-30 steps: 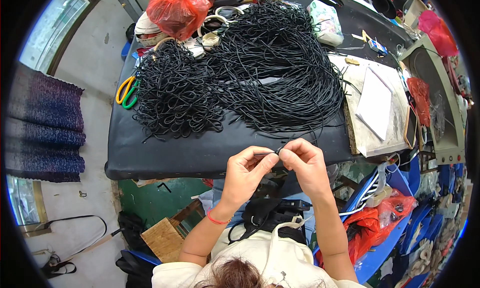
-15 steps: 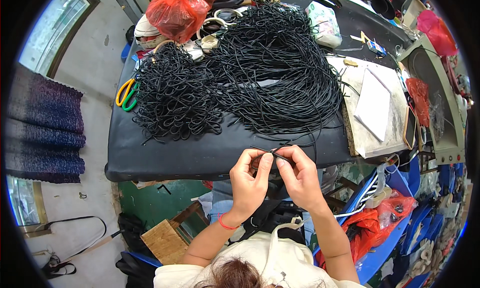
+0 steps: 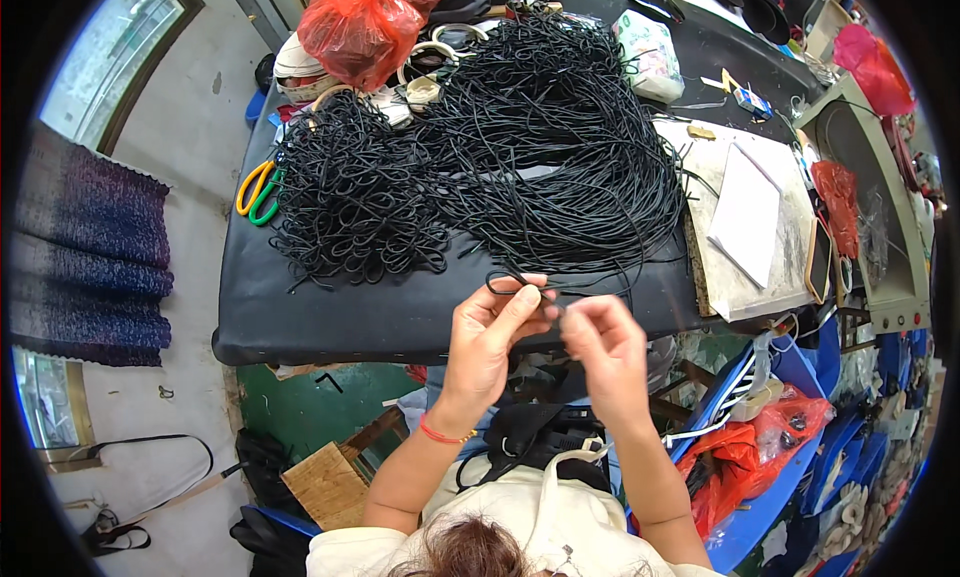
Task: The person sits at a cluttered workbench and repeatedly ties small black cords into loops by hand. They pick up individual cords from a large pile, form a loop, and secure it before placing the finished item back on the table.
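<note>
Just off the table's front edge, my left hand (image 3: pixel 485 342) pinches a thin black cord (image 3: pixel 495 290) between thumb and fingers. A small loop of that cord stands out past the fingertips. My right hand (image 3: pixel 608 352) is close by on the right, thumb and fingers pressed together at a dark stretch of the cord; motion blurs its fingertips. Beyond the hands lies a big bundle of long black cords (image 3: pixel 590 197). To its left is a heap of looped black cords (image 3: pixel 365 202), touching the bundle.
Scissors (image 3: pixel 262 192) with yellow and green handles lie left of the heap. A red plastic bag (image 3: pixel 370 27) sits behind it. On the right are a pale board (image 3: pixel 720 277) with white paper (image 3: pixel 747 217) and a tissue pack (image 3: pixel 648 57). The black table (image 3: pixel 300 327) ends before me.
My right hand has moved slightly right and down, away from the left. My left hand has shifted a little left, and a cord loop now shows above its fingers.
</note>
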Available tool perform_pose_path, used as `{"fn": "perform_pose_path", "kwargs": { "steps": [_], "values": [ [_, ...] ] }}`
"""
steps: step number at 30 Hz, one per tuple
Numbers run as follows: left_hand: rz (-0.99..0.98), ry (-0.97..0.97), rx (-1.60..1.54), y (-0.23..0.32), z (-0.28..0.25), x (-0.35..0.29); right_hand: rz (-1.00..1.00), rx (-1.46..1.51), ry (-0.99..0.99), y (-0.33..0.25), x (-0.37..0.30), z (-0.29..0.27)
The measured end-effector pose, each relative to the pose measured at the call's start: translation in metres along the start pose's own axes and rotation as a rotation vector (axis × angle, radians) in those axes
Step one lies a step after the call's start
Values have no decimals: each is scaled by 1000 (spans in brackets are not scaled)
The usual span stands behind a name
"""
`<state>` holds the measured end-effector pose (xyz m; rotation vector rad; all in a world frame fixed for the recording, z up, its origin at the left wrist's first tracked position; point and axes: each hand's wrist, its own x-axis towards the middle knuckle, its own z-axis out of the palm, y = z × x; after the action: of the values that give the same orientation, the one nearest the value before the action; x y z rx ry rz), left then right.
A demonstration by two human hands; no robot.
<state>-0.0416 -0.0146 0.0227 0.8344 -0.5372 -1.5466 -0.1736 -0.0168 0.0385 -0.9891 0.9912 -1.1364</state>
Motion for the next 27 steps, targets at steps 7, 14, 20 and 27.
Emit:
{"fn": "perform_pose_path", "kwargs": {
  "steps": [7, 14, 20, 27],
  "values": [
    [-15, -181, 296, 6, -2, -7, -47, -197, -241, -11, 24, -7],
    [-43, -192, 263, 9, -1, -11, 94, 66, -156, -7, 20, -3],
    [-23, -115, 228, 0, 2, -12, 108, 78, -138, -3, 27, -5],
    [73, 80, -46, -6, 5, -4, 58, -40, -83, -3, 10, -8]
  ]
}}
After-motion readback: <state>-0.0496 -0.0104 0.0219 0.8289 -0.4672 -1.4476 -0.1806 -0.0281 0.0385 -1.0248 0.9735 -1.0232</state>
